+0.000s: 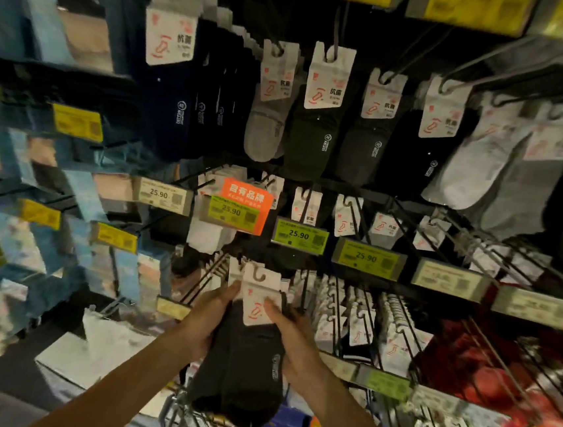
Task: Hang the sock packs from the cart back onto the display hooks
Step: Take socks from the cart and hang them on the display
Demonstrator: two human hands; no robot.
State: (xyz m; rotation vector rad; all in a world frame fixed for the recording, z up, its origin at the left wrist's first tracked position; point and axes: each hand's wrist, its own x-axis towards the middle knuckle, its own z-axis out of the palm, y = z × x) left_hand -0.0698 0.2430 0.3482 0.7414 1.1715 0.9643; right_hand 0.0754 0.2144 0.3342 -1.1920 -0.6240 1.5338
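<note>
A dark sock pack (245, 358) with a white card header and a hook cut-out is held up in front of the display, low in the middle of the head view. My left hand (206, 319) grips its left side, fingers reaching the card. My right hand (295, 342) grips its right side, thumb on the card. The pack's header sits level with the third row of display hooks (336, 308), which carry white-carded packs. Below the pack is the wire cart (185, 414), with more goods inside it.
Upper hooks hold navy, grey, black and white sock packs (320, 114). Price tags reading 25.90 (300, 235) and an orange sign (245, 203) line the rails. Blue packages (21, 153) fill the left shelves. Red items (484, 374) hang at the lower right.
</note>
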